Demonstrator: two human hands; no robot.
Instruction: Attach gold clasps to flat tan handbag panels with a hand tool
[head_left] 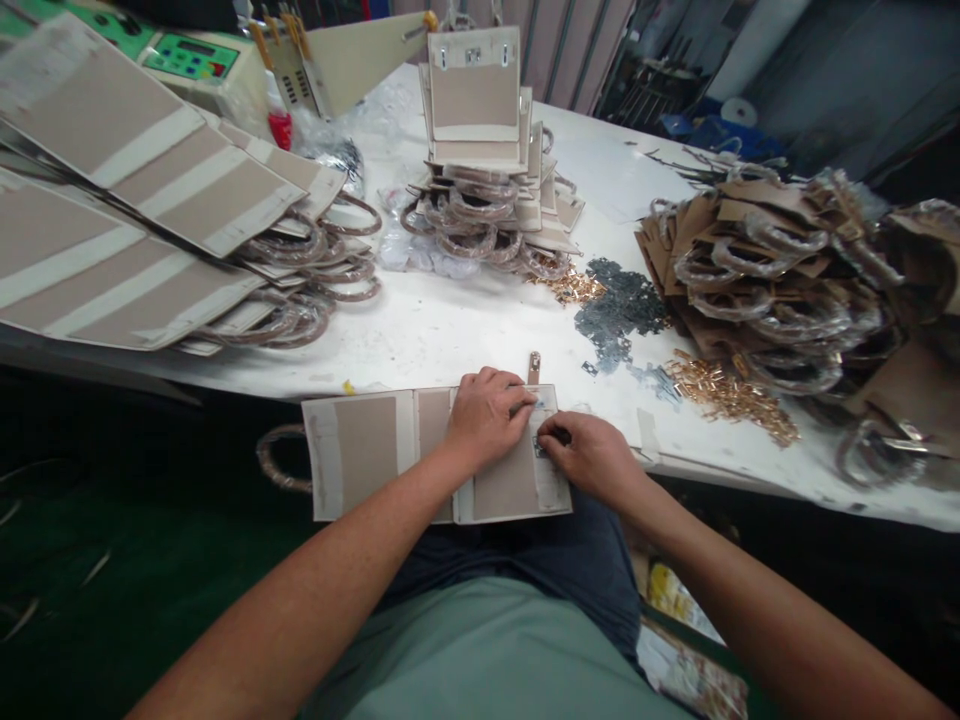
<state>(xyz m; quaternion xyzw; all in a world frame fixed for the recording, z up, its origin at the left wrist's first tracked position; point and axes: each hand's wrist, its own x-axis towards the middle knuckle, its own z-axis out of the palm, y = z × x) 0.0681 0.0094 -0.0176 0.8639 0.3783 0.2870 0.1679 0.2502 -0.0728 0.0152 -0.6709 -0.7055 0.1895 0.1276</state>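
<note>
A flat beige handbag panel [367, 450] with pale bands lies at the table's front edge, partly over my lap. Its handle [281, 458], wrapped in clear plastic, sticks out at the left. My left hand [487, 418] rests on the panel's upper right part, fingers bent and thumb pressed towards them; what they grip, if anything, is hidden. At the panel's right end my right hand [589, 452] is closed in a pinch over a small dark metal plate [539, 447]. The thing in that pinch is too small to name. A short brown strap with metal studs [534, 368] extends past the panel's far edge.
Beige panels [172, 180] with handles are stacked at left, more bag pieces [475, 95] at centre back. Dark metal plates [619, 305] and gold-coloured clips [731, 395] lie loose in heaps. Brown bag parts with wrapped handles [787, 260] pile up at right.
</note>
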